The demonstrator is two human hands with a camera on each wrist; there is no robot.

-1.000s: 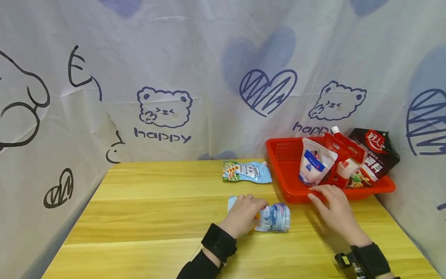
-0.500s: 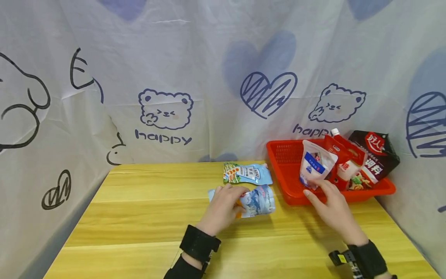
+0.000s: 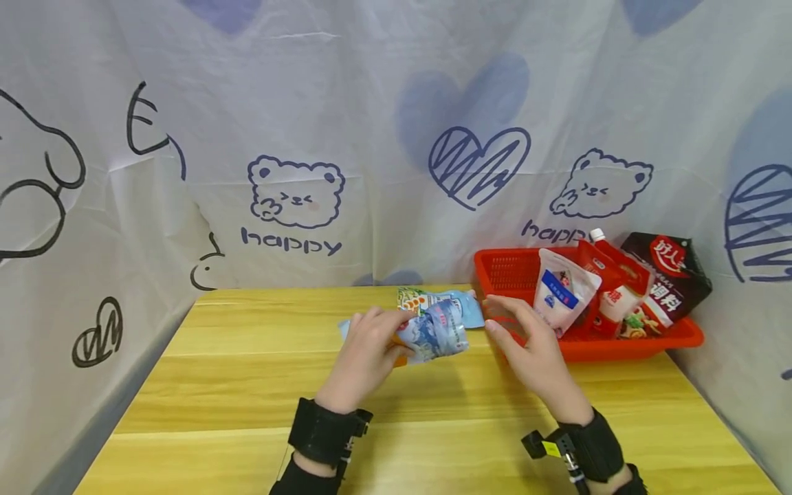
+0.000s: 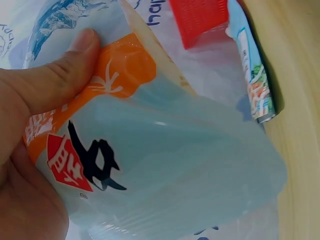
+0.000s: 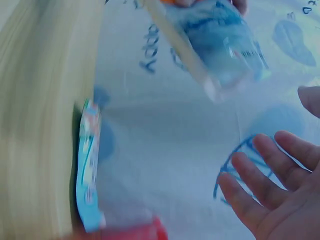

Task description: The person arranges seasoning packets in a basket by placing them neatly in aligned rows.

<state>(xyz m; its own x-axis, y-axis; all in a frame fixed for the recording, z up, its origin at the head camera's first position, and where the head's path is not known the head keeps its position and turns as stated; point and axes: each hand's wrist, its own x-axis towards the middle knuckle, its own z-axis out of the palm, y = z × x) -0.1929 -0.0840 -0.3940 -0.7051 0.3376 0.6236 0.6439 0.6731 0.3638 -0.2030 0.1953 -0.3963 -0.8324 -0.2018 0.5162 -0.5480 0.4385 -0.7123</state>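
My left hand (image 3: 365, 347) grips a light blue plastic pouch (image 3: 436, 332) with an orange band, holding it above the table. In the left wrist view the thumb lies across the orange band, and a red-and-black logo shows on the pouch's blue side. My right hand (image 3: 532, 344) has its fingers spread and holds nothing; it overlaps the basket's left side in the head view. Between it and the held pouch there is a gap in the right wrist view. Behind the pouch, a blue Heinz sachet (image 3: 468, 313) with a spout lies on the table, partly hidden.
A red plastic basket (image 3: 594, 350) stands at the back right. In it lean a white pouch with a blue label (image 3: 563, 299), a red spouted pouch (image 3: 619, 299) and a black seasoning bag (image 3: 671, 268). A printed cloth (image 3: 383, 137) hangs behind the wooden table (image 3: 247, 392).
My left hand has lifted the light blue pouch off the table and carried it up and left. My right hand has moved from the basket's front, past the white pouch, leftward toward the held pouch.
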